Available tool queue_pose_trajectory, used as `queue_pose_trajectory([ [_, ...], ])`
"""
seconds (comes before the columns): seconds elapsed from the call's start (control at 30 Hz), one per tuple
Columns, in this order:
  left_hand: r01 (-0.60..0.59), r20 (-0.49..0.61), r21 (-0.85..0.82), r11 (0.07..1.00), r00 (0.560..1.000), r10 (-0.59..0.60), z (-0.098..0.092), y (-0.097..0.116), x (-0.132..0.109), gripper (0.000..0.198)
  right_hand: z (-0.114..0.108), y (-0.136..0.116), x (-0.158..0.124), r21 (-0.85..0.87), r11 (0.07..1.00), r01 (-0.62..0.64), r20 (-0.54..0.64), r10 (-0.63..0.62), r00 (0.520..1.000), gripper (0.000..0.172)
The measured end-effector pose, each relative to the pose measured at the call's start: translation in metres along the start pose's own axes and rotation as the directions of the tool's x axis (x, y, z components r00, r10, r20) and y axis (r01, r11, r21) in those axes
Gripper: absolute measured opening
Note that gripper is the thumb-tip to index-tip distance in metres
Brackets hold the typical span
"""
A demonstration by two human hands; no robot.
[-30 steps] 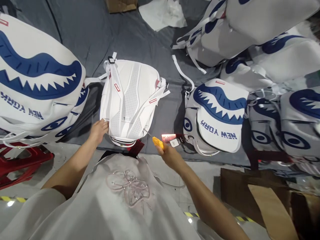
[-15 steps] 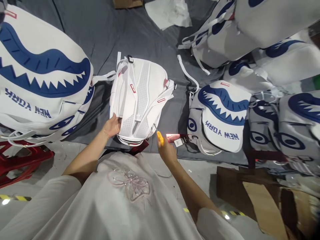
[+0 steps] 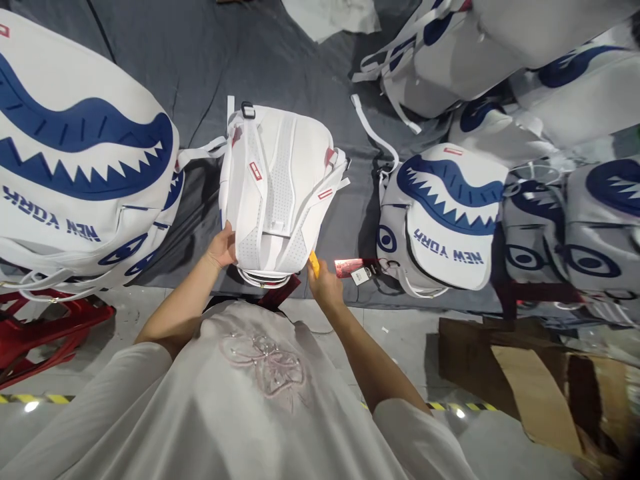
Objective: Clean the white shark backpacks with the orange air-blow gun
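A white backpack (image 3: 306, 143) lies on the grey cloth in front of me, its back panel and straps facing up. My left hand (image 3: 221, 247) grips its lower left side, thumb on top and the other fingers partly hidden by the bag. In my right hand (image 3: 327, 287), closed at the bag's lower right edge, is a small yellow-handled tool (image 3: 314, 263). Its tip is hidden against the bag, so its exact kind does not show. Beside that hand lie a red tag (image 3: 345, 268) and a white label (image 3: 359, 275).
Large white backpacks with blue shark mouths stand at left (image 3: 135, 157) and right (image 3: 450, 227). More bags (image 3: 465, 67) are piled at the upper right. A red stool (image 3: 55, 333) is at lower left, cardboard (image 3: 537, 393) at lower right. White wrapping (image 3: 333, 17) lies at the far side.
My right hand has moved slightly left, bringing the yellow tool against the bag's edge; its metal tip, visible before, is now hidden. My left hand keeps its grip. The camera view has shifted slightly.
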State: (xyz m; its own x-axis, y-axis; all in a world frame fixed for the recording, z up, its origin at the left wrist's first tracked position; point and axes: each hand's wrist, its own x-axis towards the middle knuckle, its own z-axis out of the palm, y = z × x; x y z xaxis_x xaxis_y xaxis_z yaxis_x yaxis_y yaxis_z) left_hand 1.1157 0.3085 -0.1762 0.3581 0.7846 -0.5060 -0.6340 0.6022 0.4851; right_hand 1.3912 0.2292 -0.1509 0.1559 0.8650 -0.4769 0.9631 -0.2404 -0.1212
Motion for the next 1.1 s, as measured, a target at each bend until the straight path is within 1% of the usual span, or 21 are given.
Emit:
queue_pose_trajectory([
  [0.1,0.025,0.028,0.022,0.999,0.999,-0.025,0.0,0.005,-0.008,0.068,0.01,0.006,-0.005,0.08,0.994,-0.068,-0.059,0.073,0.996,0.047],
  [0.2,0.046,0.102,0.051,0.998,0.993,-0.051,0.005,0.01,-0.023,0.066,0.017,0.009,-0.003,0.142,0.983,-0.12,-0.049,0.128,0.991,0.046],
  [0.23,0.037,0.122,0.052,0.998,0.992,-0.043,0.006,0.012,-0.028,0.067,0.019,0.011,-0.002,0.201,0.973,-0.11,-0.056,0.124,0.991,0.046],
  [0.27,0.024,0.132,0.049,0.999,0.991,-0.03,0.007,0.013,-0.032,0.068,0.019,0.012,-0.001,0.313,0.946,-0.082,-0.056,0.105,0.993,0.046],
  [0.3,0.016,0.127,0.047,0.999,0.992,-0.021,0.007,0.015,-0.035,0.069,0.019,0.014,-0.002,0.458,0.888,-0.041,-0.045,0.069,0.997,0.047],
  [0.37,0.024,0.087,0.052,0.998,0.996,-0.028,0.005,0.017,-0.035,0.069,0.019,0.017,-0.005,0.714,0.7,0.024,0.001,-0.035,0.999,0.051],
  [0.4,0.033,0.065,0.056,0.998,0.997,-0.037,0.004,0.017,-0.034,0.07,0.019,0.019,-0.006,0.796,0.605,0.028,0.041,-0.1,0.994,0.054],
  [0.47,0.044,0.037,0.056,0.997,0.998,-0.046,0.002,0.017,-0.029,0.073,0.018,0.022,-0.008,0.888,0.46,-0.018,0.132,-0.218,0.967,0.056],
  [0.5,0.043,0.032,0.053,0.998,0.999,-0.044,0.001,0.017,-0.027,0.075,0.018,0.023,-0.007,0.918,0.394,-0.049,0.159,-0.251,0.955,0.056],
  [0.57,0.046,0.032,0.049,0.998,0.998,-0.048,0.001,0.016,-0.026,0.079,0.019,0.024,-0.004,0.964,0.241,-0.111,0.174,-0.258,0.95,0.055],
  [0.6,0.05,0.035,0.049,0.998,0.998,-0.052,0.001,0.016,-0.027,0.08,0.019,0.024,-0.001,0.974,0.187,-0.128,0.17,-0.233,0.957,0.055],
  [0.63,0.052,0.04,0.052,0.997,0.998,-0.054,0.002,0.016,-0.029,0.08,0.02,0.025,0.001,0.978,0.162,-0.135,0.166,-0.2,0.966,0.055],
  [0.7,0.042,0.064,0.06,0.997,0.997,-0.046,0.005,0.014,-0.037,0.076,0.021,0.026,0.004,0.978,0.136,-0.16,0.183,-0.183,0.966,0.057],
  [0.73,0.021,0.078,0.058,0.998,0.997,-0.025,0.008,0.012,-0.041,0.072,0.021,0.026,0.005,0.976,0.12,-0.182,0.204,-0.208,0.957,0.058],
  [0.77,-0.009,0.088,0.051,0.999,0.996,0.004,0.012,0.009,-0.046,0.068,0.021,0.027,0.006,0.972,0.102,-0.212,0.231,-0.252,0.94,0.058],
  [0.83,-0.077,0.091,0.035,0.996,0.993,0.074,0.022,0.0,-0.055,0.058,0.019,0.029,0.006,0.956,0.086,-0.281,0.293,-0.358,0.886,0.057],
  [0.9,-0.136,0.071,0.043,0.99,0.989,0.133,0.03,-0.01,-0.06,0.051,0.016,0.03,0.007,0.941,0.102,-0.323,0.334,-0.426,0.841,0.055],
  [0.93,-0.153,0.062,0.058,0.986,0.987,0.15,0.033,-0.014,-0.061,0.05,0.014,0.03,0.007,0.939,0.118,-0.324,0.342,-0.436,0.832,0.055],
  [1.0,-0.168,0.054,0.08,0.982,0.985,0.164,0.036,-0.018,-0.061,0.05,0.009,0.031,0.008,0.939,0.159,-0.306,0.345,-0.439,0.83,0.054],
  [1.1,-0.163,0.07,0.064,0.985,0.985,0.159,0.035,-0.017,-0.059,0.054,0.001,0.037,0.001,0.932,0.222,-0.286,0.357,-0.43,0.829,0.056],
])
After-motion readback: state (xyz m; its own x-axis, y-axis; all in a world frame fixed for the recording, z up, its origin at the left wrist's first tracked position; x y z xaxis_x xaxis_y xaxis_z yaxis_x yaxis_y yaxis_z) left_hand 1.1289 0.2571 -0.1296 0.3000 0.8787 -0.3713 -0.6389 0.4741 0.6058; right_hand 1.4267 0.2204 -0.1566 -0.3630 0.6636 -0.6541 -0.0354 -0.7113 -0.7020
